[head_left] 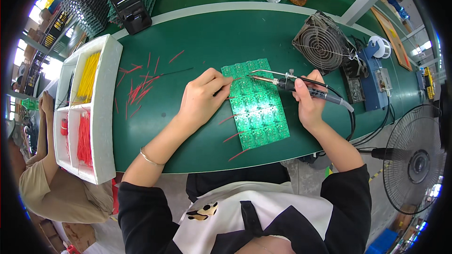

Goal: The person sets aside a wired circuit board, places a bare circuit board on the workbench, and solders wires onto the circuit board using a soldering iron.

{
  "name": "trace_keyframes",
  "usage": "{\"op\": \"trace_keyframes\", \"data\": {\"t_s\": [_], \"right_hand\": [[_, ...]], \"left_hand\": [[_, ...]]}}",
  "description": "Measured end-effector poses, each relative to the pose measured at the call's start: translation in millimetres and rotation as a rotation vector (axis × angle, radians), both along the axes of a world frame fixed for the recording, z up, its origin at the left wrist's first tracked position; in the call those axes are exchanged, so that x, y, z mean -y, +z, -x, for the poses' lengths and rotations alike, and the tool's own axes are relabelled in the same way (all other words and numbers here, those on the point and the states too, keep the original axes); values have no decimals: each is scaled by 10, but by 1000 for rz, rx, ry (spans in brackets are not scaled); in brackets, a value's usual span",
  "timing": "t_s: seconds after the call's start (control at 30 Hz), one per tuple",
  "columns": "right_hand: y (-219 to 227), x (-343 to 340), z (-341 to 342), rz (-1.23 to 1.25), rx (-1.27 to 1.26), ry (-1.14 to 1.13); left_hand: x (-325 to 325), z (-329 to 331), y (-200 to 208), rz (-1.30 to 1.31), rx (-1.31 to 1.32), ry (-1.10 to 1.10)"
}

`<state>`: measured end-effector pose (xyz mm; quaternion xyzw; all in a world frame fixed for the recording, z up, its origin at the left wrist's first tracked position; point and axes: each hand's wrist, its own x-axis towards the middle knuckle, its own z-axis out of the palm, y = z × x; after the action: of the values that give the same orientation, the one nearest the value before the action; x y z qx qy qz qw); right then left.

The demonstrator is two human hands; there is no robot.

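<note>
Circuit board [264, 120] lying flat near the middle of a big green table [202, 33], right between both hands. Over on the left, a long white foam box [104, 113] with yellow wires [88, 77] up top and red wires [84, 138] below. Off to the right, a boxy metal fan [318, 44]. Then hands: right hand [310, 106] wrapped around a soldering iron [288, 84], left hand [203, 96] at the board's upper left edge, thumb and index pinched narrow on a short red wire [235, 79]. Iron tip [251, 76] near that wire's end, can't tell about actual contact. Smallest stuff: loose red bits [140, 89] scattered between box and left hand.
</note>
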<state>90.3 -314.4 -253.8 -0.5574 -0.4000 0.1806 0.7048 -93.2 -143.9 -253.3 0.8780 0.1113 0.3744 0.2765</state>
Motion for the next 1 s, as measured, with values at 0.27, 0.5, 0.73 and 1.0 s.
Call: {"op": "trace_keyframes", "data": {"t_s": [0.27, 0.5, 0.73, 1.0], "right_hand": [[-10, -31, 38, -28, -51, 8], [29, -42, 71, -23, -58, 28], [4, -35, 63, -27, -48, 27], [5, -38, 65, -23, -16, 10]], "left_hand": [[-9, 11, -7, -94, -27, 14], [-4, 8, 4, -111, -13, 18], [0, 3, 2, -115, -9, 22], [-4, 9, -6, -129, -12, 18]]}}
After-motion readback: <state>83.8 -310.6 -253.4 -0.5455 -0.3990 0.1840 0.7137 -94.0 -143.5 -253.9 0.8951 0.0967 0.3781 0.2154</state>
